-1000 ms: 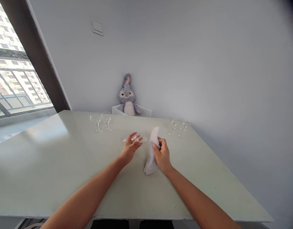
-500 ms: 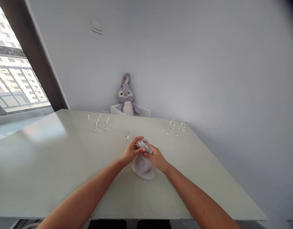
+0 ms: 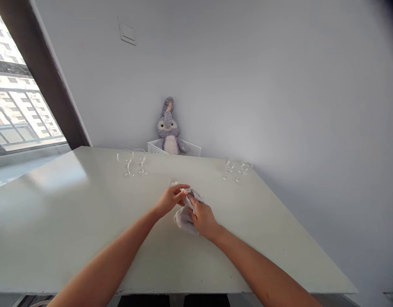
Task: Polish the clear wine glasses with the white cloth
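Observation:
Over the middle of the table my left hand is closed around a stemmed glass. The foot of this wine glass sticks out beyond my fingers, pointing away from me; its bowl is mostly hidden by fingers and cloth. My right hand grips a pale grey cloth, its fingers pushing the fabric at the mouth of the glass. The loose end of the cloth hangs below both hands.
Two clear stemmed glasses stand upright at the back left of the pale table. Two more glasses are at the back right, near the wall. Behind the far edge, a plush rabbit sits in a white basket.
The glass has turned, so its foot now faces more away from me. My right hand has moved its fingers with the cloth to the glass's mouth, and the cloth's hanging end has shifted.

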Demonstrator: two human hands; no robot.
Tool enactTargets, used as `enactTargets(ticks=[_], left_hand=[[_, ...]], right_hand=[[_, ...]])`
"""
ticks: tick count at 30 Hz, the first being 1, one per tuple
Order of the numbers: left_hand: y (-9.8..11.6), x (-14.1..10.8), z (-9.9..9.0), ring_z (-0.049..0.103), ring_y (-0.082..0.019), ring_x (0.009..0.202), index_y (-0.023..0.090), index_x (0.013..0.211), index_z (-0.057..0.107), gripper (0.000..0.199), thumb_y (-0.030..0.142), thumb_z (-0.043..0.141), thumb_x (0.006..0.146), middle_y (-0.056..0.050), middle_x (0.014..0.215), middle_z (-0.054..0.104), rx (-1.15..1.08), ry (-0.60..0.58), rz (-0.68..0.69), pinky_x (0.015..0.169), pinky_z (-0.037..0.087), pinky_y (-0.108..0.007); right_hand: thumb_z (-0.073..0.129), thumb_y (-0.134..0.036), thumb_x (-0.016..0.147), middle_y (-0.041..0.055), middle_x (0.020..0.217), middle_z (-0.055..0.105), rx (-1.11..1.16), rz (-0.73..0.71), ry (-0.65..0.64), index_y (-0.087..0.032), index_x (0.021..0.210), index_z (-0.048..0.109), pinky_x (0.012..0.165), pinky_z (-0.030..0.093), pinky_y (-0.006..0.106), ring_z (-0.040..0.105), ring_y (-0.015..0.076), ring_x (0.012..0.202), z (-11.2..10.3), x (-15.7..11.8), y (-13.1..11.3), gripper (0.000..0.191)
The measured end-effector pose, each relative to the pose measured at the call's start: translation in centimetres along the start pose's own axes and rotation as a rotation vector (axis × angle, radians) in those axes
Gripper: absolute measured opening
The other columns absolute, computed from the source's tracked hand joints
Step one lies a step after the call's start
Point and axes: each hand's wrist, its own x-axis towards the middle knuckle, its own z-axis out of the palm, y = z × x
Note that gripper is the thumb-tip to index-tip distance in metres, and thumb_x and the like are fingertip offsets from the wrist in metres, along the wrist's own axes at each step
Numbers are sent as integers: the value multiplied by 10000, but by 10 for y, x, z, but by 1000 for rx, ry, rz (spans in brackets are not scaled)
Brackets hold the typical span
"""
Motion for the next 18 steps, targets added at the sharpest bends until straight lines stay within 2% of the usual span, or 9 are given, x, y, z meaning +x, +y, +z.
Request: enactTargets(ticks=[2, 6, 8, 10, 13, 15, 16, 18], left_hand=[[-2, -1, 0, 588, -157, 683, 153, 1110, 561, 489, 490, 509, 759, -36, 761, 609, 100, -3, -11, 671, 494, -324], [-1, -6, 4, 552, -168, 899, 246, 1285, 386, 586, 387, 580, 750, -51, 1006, 583, 35, -129, 103, 807, 455, -325], [2, -7, 7, 531, -180, 955, 244, 1282, 387, 595, 351, 606, 740, -67, 1078, 554, -49, -155, 157, 842, 438, -328], [4, -6, 8, 549, -178, 909, 219, 1251, 426, 561, 370, 602, 740, -62, 1005, 574, -91, -113, 163, 822, 453, -332], [0, -2, 6, 575, -146, 674, 196, 1217, 457, 535, 472, 524, 763, -16, 758, 578, -30, -39, 67, 658, 505, -320], [-5, -1, 3, 561, -134, 567, 181, 1178, 494, 531, 538, 422, 791, -15, 705, 566, 62, -36, -19, 569, 499, -310], [-7, -2, 2, 568, -140, 577, 184, 1177, 495, 536, 549, 386, 801, -26, 731, 572, 91, -52, -46, 567, 495, -309], [-9, -3, 2, 584, -160, 710, 223, 1239, 432, 529, 524, 407, 806, -49, 864, 582, 100, -110, -45, 638, 491, -309]], right_hand=[[525, -255, 752, 94, 1066, 598, 38, 39, 20, -194, 1187, 486, 883, 375, 417, 533, 247, 989, -2, 2, 2, 440], [560, -360, 750, 56, 797, 628, 606, 275, -4, -158, 1012, 560, 664, 461, 329, 582, 183, 699, -15, 11, 3, 332], [554, -404, 754, 46, 713, 610, 814, 348, -48, -138, 966, 564, 594, 454, 302, 559, 155, 596, -17, 12, 0, 341], [594, -384, 724, 54, 800, 624, 787, 312, -55, -157, 1037, 541, 628, 457, 306, 574, 164, 656, -13, 9, -4, 390], [638, -284, 670, 70, 1098, 576, 426, 135, -1, -212, 1174, 479, 845, 405, 371, 536, 228, 978, 1, 2, -7, 533], [616, -255, 675, 72, 1178, 537, 228, 74, 39, -217, 1178, 491, 944, 323, 401, 459, 251, 1104, 7, -1, -5, 520], [604, -258, 684, 77, 1150, 556, 204, 92, 53, -213, 1159, 509, 941, 324, 406, 469, 255, 1092, 7, 0, -3, 486], [599, -284, 694, 77, 1002, 617, 334, 204, 42, -197, 1092, 546, 844, 402, 395, 552, 246, 943, 3, 4, 1, 410]])
